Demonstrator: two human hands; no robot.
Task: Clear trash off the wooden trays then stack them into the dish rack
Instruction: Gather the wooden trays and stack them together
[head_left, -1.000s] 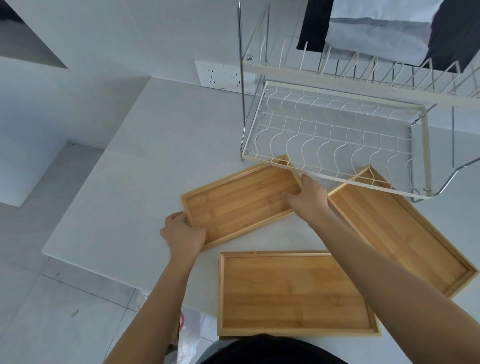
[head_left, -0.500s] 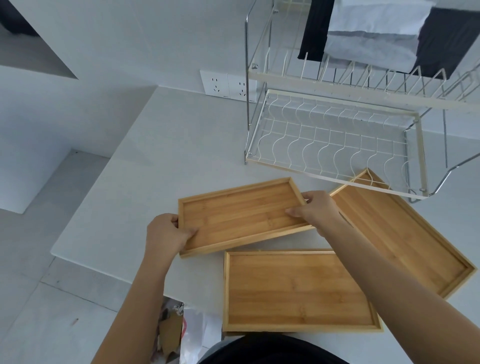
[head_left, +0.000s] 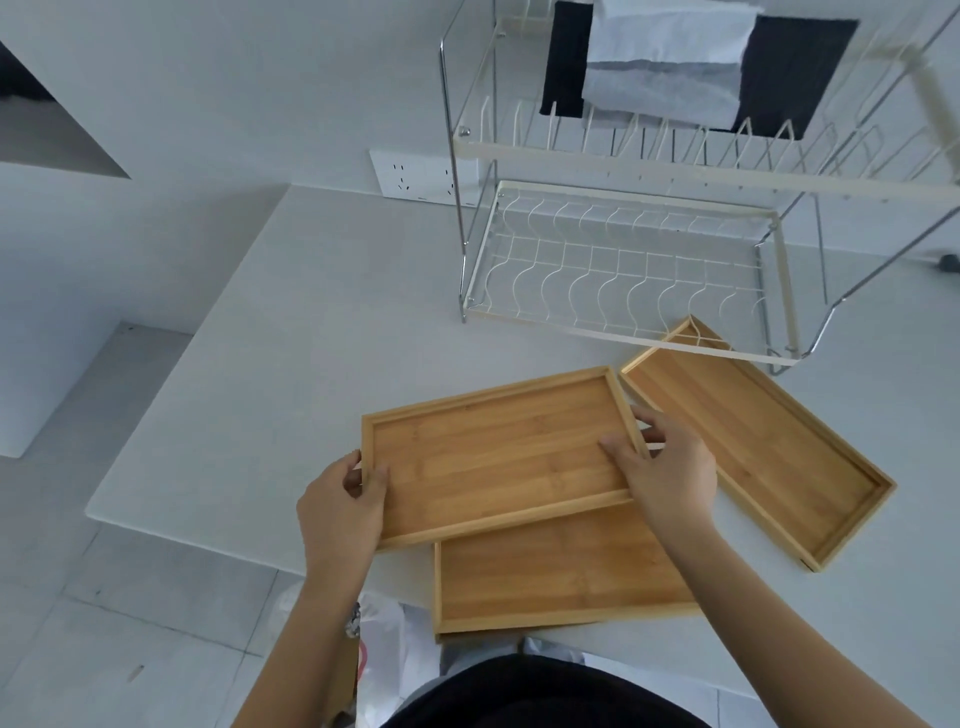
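Observation:
Three empty wooden trays are in view. I hold one tray (head_left: 493, 457) lifted above the white table, my left hand (head_left: 345, 512) gripping its left end and my right hand (head_left: 662, 467) gripping its right end. It overlaps the far edge of a second tray (head_left: 561, 577) lying flat at the table's near edge. A third tray (head_left: 763, 447) lies at an angle to the right, its far corner under the dish rack (head_left: 623, 332). The rack's lower wire shelf holds nothing. No trash shows on any tray.
The two-tier rack's upper shelf (head_left: 701, 166) has upright wire dividers. A wall socket (head_left: 421, 176) sits behind the rack's left post. A white plastic bag (head_left: 389, 654) hangs below the table's near edge, beside my body. The white table (head_left: 291, 374) ends at left above tiled floor.
Both hands have lifted the held tray off the table and drawn it toward me, so it now overlaps the near tray. The other two trays have not moved.

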